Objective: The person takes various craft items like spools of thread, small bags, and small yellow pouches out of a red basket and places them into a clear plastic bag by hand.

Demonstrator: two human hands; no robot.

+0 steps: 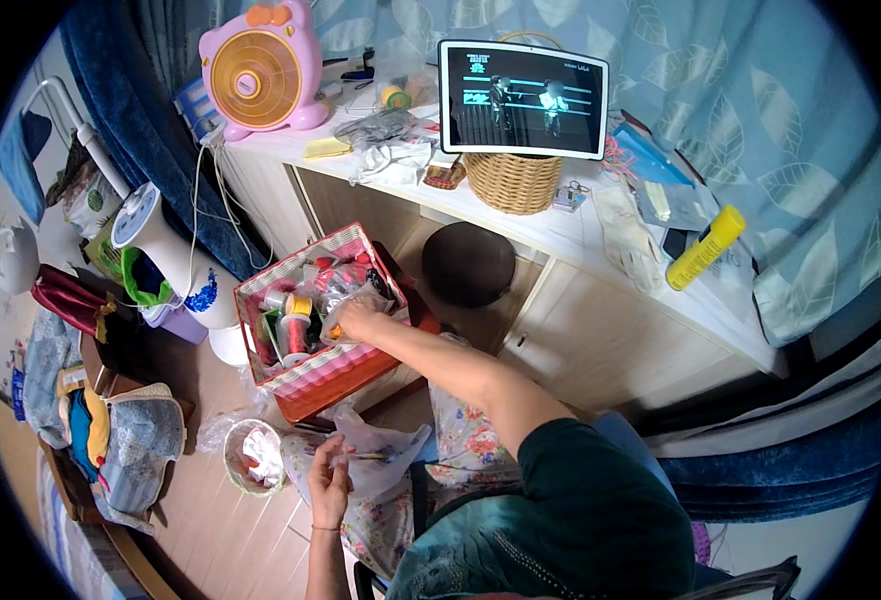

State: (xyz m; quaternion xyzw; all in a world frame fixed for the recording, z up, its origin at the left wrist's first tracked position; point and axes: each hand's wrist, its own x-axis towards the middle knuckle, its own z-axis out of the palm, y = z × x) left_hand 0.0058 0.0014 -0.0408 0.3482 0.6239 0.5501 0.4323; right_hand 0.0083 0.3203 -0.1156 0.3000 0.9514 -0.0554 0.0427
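Observation:
My right arm reaches across to a red-and-white striped basket, and my right hand is down among its contents. The fingers are largely hidden by clear plastic bags, so their grip does not show. Close to that hand lie spools of ribbon or thread, among them a red spool and a yellow one. Over my lap, my left hand is raised with loosely bent fingers apart, and nothing plainly held. Beside it a translucent plastic bag rests on my floral trousers.
A small bin with white scraps stands left of my legs. Beyond the basket is a white desk bearing a pink fan, a tablet against a wicker basket, and a yellow can. A round dark stool sits underneath.

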